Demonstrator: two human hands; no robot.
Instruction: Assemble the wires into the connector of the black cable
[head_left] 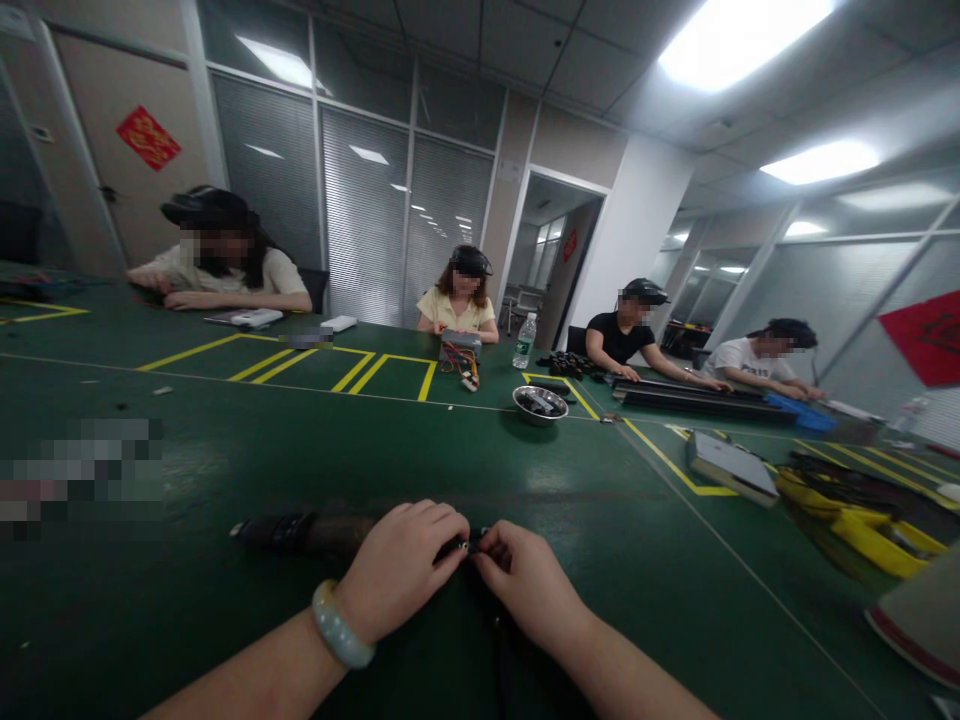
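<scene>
A long dark cylindrical object (285,533) with a brownish middle lies on the green table and runs under my left hand (409,560). I cannot make out its kind. The fingers of that hand are closed around its right end, where a small bright metal part (465,546) shows. Facing it, my right hand (525,580) is pinched on a small dark piece at the same end, mostly hidden by the fingertips. Both hands' fingertips nearly touch. A black cord (501,660) runs down toward me below the right hand.
A metal bowl (540,403) of dark parts stands ahead, near a water bottle (525,341). To the right lie a grey box (731,466) and a yellow-and-black bag (885,540). Several people work across the table (247,430), one by a wired metal box (460,347).
</scene>
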